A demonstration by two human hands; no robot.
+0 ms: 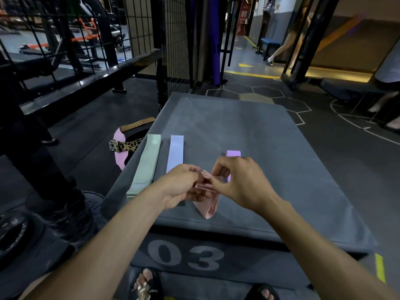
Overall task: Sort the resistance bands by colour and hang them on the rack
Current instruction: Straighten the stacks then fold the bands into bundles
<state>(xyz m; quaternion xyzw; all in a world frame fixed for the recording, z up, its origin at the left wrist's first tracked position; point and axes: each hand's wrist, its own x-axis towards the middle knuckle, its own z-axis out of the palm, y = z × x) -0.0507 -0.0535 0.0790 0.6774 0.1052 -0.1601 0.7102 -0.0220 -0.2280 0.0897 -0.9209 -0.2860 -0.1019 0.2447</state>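
head view: you stand over a grey padded box [249, 148] marked "03", both hands working a stack of pink bands [208, 204] just above its near edge. your left hand [179, 189] pinches the top corner of the stack between thumb and fingertips, and your right hand [240, 182] pinches the same corner from the other side, as if peeling one layer off. three bands lie flat on the box beyond your hands: a mint green band [145, 165] at the left edge, a pale blue band [175, 152] just beside it, and a lilac band [233, 154] mostly hidden behind your right hand. off the box to the left, a leopard-print belt [124, 145] and a tan belt [137, 124] lie on the floor. the wire grid panel [171, 40] beyond the box may be the rack, though that cannot be confirmed from here; nothing hangs there yet as far as can be seen. the likely trouble is the thin pink layers clinging together, so two come away as one, or the stack slipping from a light pinch and dropping off the near edge. the mint band sits close to the left edge and could be swept off by a passing forearm. no bin or tray is in view; the box top alone holds the sorted bands.
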